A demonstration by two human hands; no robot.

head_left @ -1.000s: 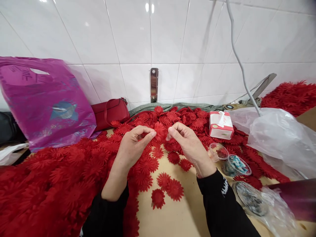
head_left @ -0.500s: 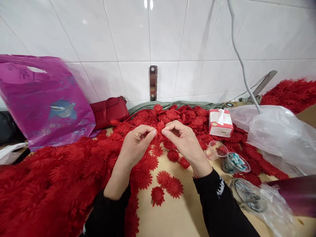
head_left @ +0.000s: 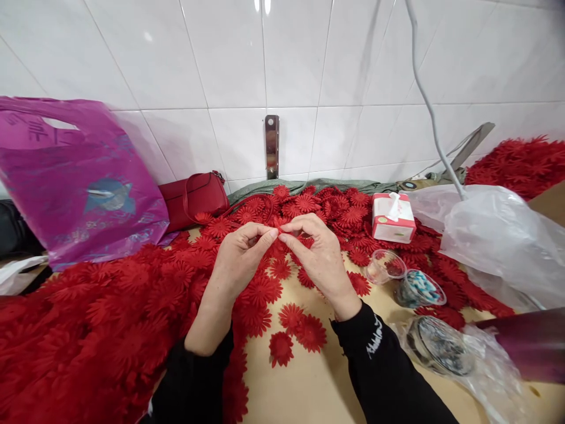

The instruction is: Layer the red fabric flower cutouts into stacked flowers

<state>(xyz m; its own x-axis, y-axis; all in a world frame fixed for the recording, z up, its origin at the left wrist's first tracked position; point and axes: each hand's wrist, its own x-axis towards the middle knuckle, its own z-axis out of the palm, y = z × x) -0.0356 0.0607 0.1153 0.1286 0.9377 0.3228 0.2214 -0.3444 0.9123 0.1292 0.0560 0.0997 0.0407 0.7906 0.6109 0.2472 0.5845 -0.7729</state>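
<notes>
My left hand (head_left: 244,257) and my right hand (head_left: 316,254) meet fingertip to fingertip over the middle of the table. Both pinch a red fabric flower (head_left: 278,224), most of which is hidden behind the fingers. Below them, several loose red flowers (head_left: 311,333) lie flat on the pale tabletop (head_left: 304,388). A large heap of red flowers (head_left: 115,330) spreads along the left, and more red flowers (head_left: 339,212) are piled behind my hands.
A purple plastic bag (head_left: 83,182) and a red handbag (head_left: 194,200) stand at the back left. On the right are a tissue box (head_left: 392,228), clear cups (head_left: 421,291), a lidded jar (head_left: 441,347) and white plastic sheeting (head_left: 503,241). A tiled wall (head_left: 238,53) closes the back.
My right hand has shifted left, bringing its fingertips against those of my left hand. The flower between them now shows much less of its petals.
</notes>
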